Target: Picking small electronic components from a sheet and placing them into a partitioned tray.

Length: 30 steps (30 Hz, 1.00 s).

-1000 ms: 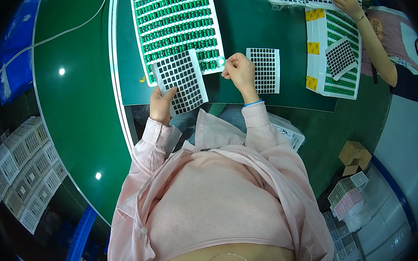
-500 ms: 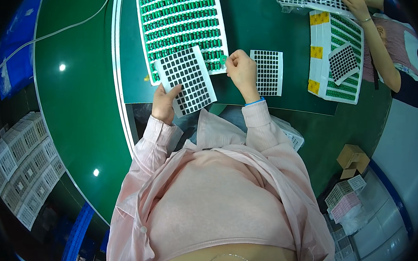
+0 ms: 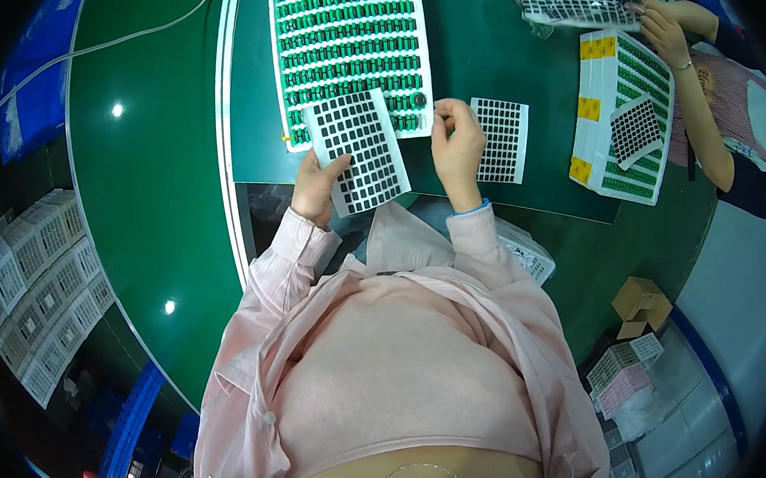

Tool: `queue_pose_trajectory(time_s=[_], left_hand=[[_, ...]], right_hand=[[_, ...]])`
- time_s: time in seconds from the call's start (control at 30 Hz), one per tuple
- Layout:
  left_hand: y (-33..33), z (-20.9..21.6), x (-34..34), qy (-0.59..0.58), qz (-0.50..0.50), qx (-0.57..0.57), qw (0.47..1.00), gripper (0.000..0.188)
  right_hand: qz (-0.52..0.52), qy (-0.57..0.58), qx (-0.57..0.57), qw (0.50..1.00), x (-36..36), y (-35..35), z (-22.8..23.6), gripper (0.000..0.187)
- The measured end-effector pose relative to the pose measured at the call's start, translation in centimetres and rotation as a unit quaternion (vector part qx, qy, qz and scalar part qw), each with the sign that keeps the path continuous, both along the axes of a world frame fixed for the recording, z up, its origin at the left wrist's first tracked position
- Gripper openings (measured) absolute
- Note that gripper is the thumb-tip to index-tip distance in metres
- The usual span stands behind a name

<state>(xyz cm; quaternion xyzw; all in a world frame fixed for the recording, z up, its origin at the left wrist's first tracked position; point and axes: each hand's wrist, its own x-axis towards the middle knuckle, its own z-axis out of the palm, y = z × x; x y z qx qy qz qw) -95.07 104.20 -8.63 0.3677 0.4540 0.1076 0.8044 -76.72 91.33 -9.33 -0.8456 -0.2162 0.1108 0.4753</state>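
My left hand (image 3: pixel 314 190) grips a white sheet of black rectangular stickers (image 3: pixel 359 155) by its lower left edge, thumb on top. The sheet's upper part overlaps the near edge of a white tray (image 3: pixel 431 69) filled with rows of small green cylindrical parts (image 3: pixel 348 41). At the tray's near right corner, one round part (image 3: pixel 417 100) shows a dark face ringed in green. Just right of that corner is my right hand (image 3: pixel 460 147), apart from the part, its fingers half curled and nothing visible between them. Beside it lies a second sticker sheet (image 3: pixel 502 141).
Across the dark green table (image 3: pixel 549 91), another person's hand (image 3: pixel 664 32) reaches to a plastic-wrapped stack of sticker sheets (image 3: pixel 577 6). Nearby stands a white tray with yellow tape (image 3: pixel 588 109), bearing green parts and a small sticker sheet (image 3: pixel 636 132). White crates (image 3: pixel 41 295) are stacked at lower left.
My right hand has let go of the round green part, which now sits at the tray's corner with a dark face showing. The hand has drawn back slightly right. My left hand keeps its sheet.
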Motion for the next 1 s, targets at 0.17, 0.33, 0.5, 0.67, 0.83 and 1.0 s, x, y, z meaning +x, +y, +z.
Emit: queue_pose_trajectory(time_s=[0.17, 0.33, 0.5, 0.67, 0.83, 1.0], left_hand=[[0.0, 0.3, 0.1, 0.021, -0.011, 0.023, 0.999, 0.036], [0.0, 0.0, -0.3, 0.007, 0.012, 0.002, 1.000, 0.035], [0.1, -0.3, -0.7, 0.009, 0.025, 0.013, 1.000, 0.035], [0.3, -0.6, -1.1, 0.003, 0.029, 0.017, 0.999, 0.035], [0.5, -0.8, -1.3, 0.004, 0.021, -0.016, 1.000, 0.032], [0.4, -0.7, -1.2, 0.006, 0.020, -0.025, 0.999, 0.032]], right_hand=[[0.139, -0.147, -0.032, 0.979, 1.7, 0.8, -0.6, 0.041], [0.197, -0.175, -0.072, 0.962, 2.7, 1.5, -1.6, 0.036], [0.195, -0.171, -0.037, 0.965, 3.3, 1.3, -2.6, 0.031], [0.166, -0.043, 0.032, 0.985, 3.8, 0.7, -2.9, 0.028], [0.145, -0.017, 0.054, 0.988, 3.6, 0.3, -2.8, 0.029], [0.143, -0.044, 0.053, 0.987, 3.3, 0.6, -2.6, 0.027]])
